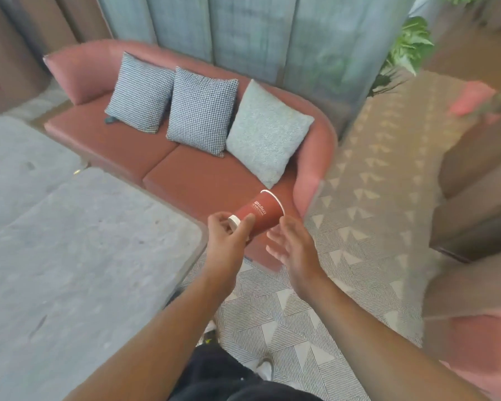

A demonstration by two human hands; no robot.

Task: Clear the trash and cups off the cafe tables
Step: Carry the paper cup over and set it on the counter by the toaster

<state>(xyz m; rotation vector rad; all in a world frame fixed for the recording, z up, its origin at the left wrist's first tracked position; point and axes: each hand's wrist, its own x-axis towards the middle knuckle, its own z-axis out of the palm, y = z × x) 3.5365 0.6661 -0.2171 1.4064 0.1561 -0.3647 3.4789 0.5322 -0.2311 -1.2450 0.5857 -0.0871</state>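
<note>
One red paper cup [259, 213], lower end hidden inside grip of left hand [228, 241]; right hand [294, 248] wide, empty.

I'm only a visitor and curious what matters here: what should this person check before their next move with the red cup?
1. Left hand grips the red cup near its base: ok.
2. Cup upright: not ok, it lies tilted, mouth facing away from the person.
3. Cup empty: cannot tell, its inside is hidden.
4. Right hand free to help: ok, open beside the cup, holding nothing.
5. Bin within reach: cannot tell, none in view.
</note>
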